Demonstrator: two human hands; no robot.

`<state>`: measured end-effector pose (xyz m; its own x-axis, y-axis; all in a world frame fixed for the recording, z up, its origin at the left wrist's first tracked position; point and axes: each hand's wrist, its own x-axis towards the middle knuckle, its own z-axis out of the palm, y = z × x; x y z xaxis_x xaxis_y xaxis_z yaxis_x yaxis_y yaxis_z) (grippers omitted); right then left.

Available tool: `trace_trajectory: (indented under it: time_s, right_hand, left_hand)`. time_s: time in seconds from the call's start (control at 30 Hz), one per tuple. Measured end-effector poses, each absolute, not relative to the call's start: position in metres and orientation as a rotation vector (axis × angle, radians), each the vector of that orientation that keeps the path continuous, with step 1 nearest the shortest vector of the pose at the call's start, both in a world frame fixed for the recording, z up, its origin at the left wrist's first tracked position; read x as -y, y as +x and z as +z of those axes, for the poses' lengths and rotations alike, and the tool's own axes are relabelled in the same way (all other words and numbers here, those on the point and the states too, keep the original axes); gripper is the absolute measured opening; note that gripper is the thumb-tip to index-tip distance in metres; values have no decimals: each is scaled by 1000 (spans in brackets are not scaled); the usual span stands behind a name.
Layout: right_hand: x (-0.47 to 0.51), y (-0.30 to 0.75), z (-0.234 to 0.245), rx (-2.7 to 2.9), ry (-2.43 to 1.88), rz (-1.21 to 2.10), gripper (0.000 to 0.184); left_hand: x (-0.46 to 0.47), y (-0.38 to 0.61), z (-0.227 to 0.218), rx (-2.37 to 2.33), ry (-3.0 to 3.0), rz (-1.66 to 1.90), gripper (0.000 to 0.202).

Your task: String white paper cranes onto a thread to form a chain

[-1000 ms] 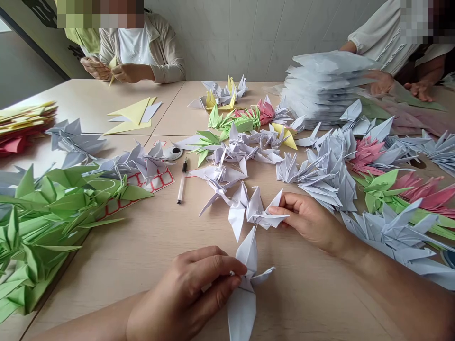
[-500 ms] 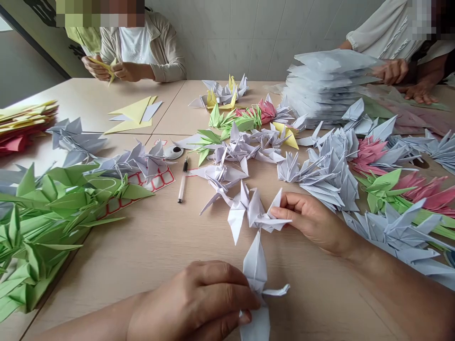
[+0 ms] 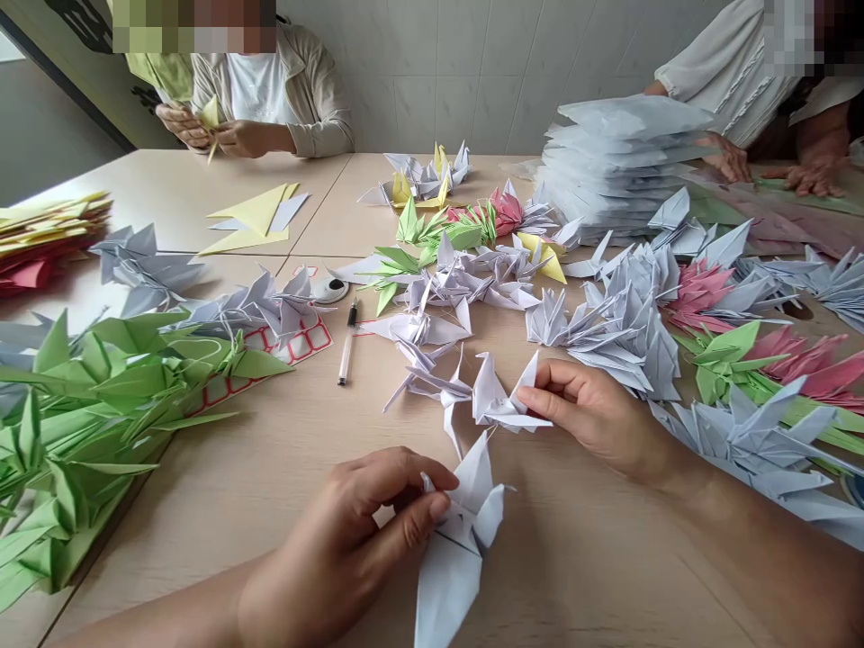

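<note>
Left hand (image 3: 344, 540) pinching a white origami crane (image 3: 449, 576) over the wooden table (image 3: 573, 567); right hand (image 3: 598, 418) pinching a 2nd white crane (image 3: 503, 405) just above it by 1 wing; risk: too tight a pinch could crush folds, and a wingtip could snag the white crane cluster (image 3: 627, 346) at right.
</note>
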<state>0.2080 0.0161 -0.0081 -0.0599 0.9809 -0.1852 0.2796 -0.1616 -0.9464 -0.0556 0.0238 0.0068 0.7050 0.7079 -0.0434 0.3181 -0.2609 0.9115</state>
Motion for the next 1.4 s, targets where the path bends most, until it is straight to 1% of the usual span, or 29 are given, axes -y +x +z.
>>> trace_trajectory:
  time_s: [0.27, 0.43, 0.5, 0.67, 0.77, 0.9, 1.0, 1.1, 1.23, 1.33, 1.37, 1.4]
  right_hand:
    - [-16, 205, -9, 1227, -1474, 1457, 29]
    - [-16, 205, -11, 1173, -1448, 1472, 30]
    - [-17, 206, -12, 1170, -1444, 1466, 30]
    - [-19, 211, -13, 1222, -1489, 1436, 28]
    - [-17, 211, -10, 1301, -1528, 1354, 27]
    - [-10, 204, -3, 1503, -1633, 1099, 19]
    - [-4, 200, 1, 1676, -1637, 868, 13]
    - [-1, 199, 1, 1875, -1551, 690, 10]
    - [-2, 202, -2, 2099, -1464, 618, 10]
    - [-4, 203, -2, 2183, -1480, 623, 11]
    - [-4, 204, -1, 2200, -1484, 625, 12]
    - [-4, 204, 0, 2214, -1485, 628, 12]
  left_hand:
    - [-25, -56, 7, -747, 1915, 427, 13]
    - [-29, -54, 4, -737, 1790, 306, 20]
    - [-29, -53, 4, -733, 1785, 327, 20]
    - [-28, -55, 8, -722, 1938, 474, 13]
    - [-26, -57, 11, -622, 2087, 611, 19]
    - [-22, -60, 13, -478, 2292, 706, 26]
    - [-19, -63, 10, -518, 2419, 744, 27]
    - [-17, -65, 4, -586, 2478, 733, 29]
    - [-18, -62, 1, -602, 2440, 653, 28]
    - [-21, -60, 5, -530, 2353, 594, 15]
    - [-22, -60, 7, -504, 2311, 581, 13]
    - [-24, -60, 9, -488, 2266, 579, 21]
